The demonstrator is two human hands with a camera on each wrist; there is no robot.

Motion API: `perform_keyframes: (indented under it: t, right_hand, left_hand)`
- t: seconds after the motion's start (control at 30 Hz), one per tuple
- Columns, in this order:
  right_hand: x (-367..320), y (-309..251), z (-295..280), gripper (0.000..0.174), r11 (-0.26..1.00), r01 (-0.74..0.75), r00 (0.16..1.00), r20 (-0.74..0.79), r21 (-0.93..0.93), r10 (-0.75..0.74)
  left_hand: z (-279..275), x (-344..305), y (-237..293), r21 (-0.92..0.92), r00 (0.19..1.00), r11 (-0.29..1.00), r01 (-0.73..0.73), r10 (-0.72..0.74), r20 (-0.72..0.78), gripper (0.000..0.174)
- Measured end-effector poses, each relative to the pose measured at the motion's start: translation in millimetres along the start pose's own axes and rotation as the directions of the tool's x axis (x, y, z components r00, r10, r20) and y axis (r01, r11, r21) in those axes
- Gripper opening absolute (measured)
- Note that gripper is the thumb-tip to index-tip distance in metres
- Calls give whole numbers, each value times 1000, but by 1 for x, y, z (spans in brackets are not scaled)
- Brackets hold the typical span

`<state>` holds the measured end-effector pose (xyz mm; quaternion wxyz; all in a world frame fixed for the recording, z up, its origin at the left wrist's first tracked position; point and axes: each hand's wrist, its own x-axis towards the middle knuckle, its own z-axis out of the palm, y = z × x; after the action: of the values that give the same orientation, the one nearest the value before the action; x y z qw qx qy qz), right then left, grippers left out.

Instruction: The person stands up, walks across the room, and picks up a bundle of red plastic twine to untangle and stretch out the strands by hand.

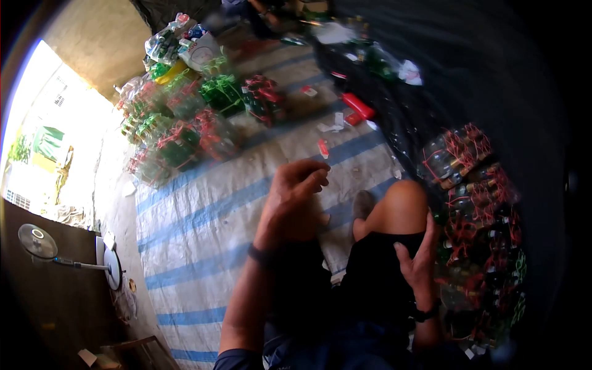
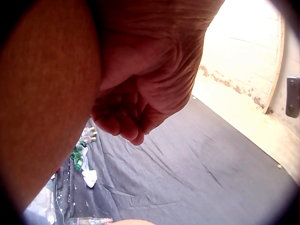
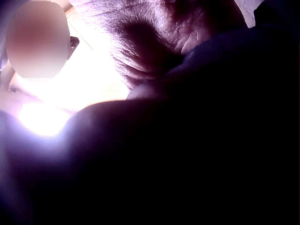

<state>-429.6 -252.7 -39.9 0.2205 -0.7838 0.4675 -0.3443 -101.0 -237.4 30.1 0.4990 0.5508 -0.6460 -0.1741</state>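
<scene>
My left hand (image 1: 296, 194) is raised over the striped woven mat (image 1: 203, 246), in front of my bent knee (image 1: 401, 203). Its fingers are curled in towards the palm. The left wrist view shows the same curled left hand (image 2: 126, 117) with nothing in it, above a black tarp (image 2: 197, 173). My right hand (image 1: 418, 262) lies flat on my thigh, fingers straight on the black shorts (image 1: 376, 277). In the right wrist view only the palm of the right hand (image 3: 154, 42) shows, against dark cloth.
Bottle bundles tied with red string (image 1: 475, 203) are heaped close on my right. More tied bundles (image 1: 185, 123) stand at the far left of the mat. A red object (image 1: 357, 106) and paper scraps lie beyond my knee. A standing fan (image 1: 37, 240) is at the left.
</scene>
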Motion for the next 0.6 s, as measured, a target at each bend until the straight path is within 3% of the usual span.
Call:
perform_keyframes:
  t: [0.4, 0.43, 0.47, 0.5, 0.57, 0.6]
  right_hand:
    - [0, 3, 1, 90, 1000, 26, 1000, -7, -3, -26]
    - [0, 3, 1, 90, 1000, 23, 1000, -6, -2, -23]
    - [0, 3, 1, 90, 1000, 20, 1000, -5, -1, -20]
    - [0, 3, 1, 90, 1000, 19, 1000, -3, -1, -19]
    - [1, 2, 0, 89, 1000, 26, 1000, -1, -10, -26]
    - [1, 2, 0, 89, 1000, 25, 1000, -1, -11, -25]
  left_hand:
    - [-2, 0, -16, -79, 1000, 997, -22, 23, 14, 46]
    - [-3, 6, -10, -296, 965, 920, 258, -263, 26, 43]
    - [-4, 8, -6, -487, 850, 720, 495, -518, 99, 39]
    - [-3, 7, -6, -487, 849, 719, 496, -519, 99, 39]
    - [-2, 4, -4, -150, 991, 981, 127, -130, -15, 31]
    - [-2, 5, -2, -151, 991, 980, 127, -131, -14, 31]
